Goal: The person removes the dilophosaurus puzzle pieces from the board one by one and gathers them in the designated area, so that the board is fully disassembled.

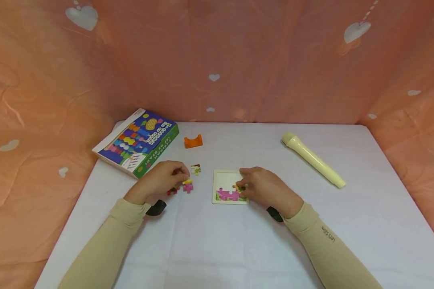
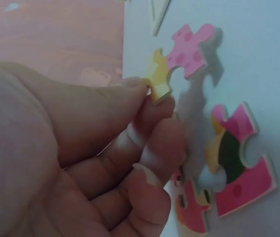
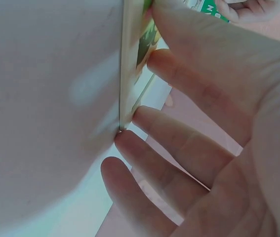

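Note:
Between thumb and forefinger my left hand (image 1: 164,175) pinches a pink and yellow puzzle piece (image 2: 186,52), raised off the table in the left wrist view. Under and beside that hand lie loose pieces: a pink one with dark green (image 2: 246,185) and a red one (image 2: 194,212), partly hidden by fingers. A green and white piece (image 1: 196,169) is just beyond the fingertips. My right hand (image 1: 265,186) rests at the right side of a square puzzle tray (image 1: 214,188); its thumb and forefinger touch the fitted pieces, and other extended fingers touch the rim. Joined pink pieces (image 1: 228,196) fill the tray's near part.
A blue and green bead-set box (image 1: 137,140) lies at the back left. An orange curved block (image 1: 193,141) stands behind the loose pieces. To the right is a long cream tube (image 1: 314,160). Pink-orange cloth (image 1: 217,56) hangs behind the white table (image 1: 209,249).

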`<state>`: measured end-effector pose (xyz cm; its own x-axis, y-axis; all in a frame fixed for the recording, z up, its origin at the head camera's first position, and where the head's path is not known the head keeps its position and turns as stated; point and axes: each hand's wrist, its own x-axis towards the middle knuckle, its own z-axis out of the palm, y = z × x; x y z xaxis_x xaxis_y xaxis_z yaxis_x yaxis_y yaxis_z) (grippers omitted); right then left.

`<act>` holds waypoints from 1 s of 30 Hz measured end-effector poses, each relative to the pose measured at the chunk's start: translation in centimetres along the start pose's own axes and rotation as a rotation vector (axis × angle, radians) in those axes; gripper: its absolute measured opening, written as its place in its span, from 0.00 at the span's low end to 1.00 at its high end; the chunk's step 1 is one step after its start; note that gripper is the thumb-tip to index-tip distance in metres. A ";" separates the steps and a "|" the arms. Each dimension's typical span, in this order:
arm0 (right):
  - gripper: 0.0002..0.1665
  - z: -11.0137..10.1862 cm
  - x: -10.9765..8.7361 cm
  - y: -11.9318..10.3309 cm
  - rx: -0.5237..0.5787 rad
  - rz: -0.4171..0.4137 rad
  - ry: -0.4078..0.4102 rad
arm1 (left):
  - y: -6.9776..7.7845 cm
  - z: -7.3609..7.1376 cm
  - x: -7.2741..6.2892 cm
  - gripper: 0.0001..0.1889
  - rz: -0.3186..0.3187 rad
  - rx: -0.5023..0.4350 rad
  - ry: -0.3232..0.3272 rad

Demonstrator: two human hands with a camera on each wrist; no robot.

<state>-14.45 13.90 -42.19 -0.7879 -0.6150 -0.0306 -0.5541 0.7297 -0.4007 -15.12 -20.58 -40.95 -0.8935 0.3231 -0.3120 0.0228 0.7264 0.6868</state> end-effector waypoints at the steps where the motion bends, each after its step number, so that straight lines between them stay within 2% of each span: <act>1: 0.18 0.0 0.0 0.0 0.002 -0.005 0.001 | -0.1 0.0 0.0 0.06 -0.004 0.006 -0.002; 13: 0.19 -0.1 0.1 -0.1 0.016 0.013 -0.019 | -0.7 0.2 0.1 0.06 -0.034 0.024 0.010; 30: 0.18 -0.1 0.0 -0.2 0.034 0.020 -0.011 | -0.2 0.0 0.0 0.05 -0.064 0.024 0.014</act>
<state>-14.41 13.81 -42.02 -0.7952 -0.6043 -0.0491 -0.5290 0.7312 -0.4306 -15.11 -20.70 -41.12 -0.8995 0.2674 -0.3456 -0.0236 0.7599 0.6496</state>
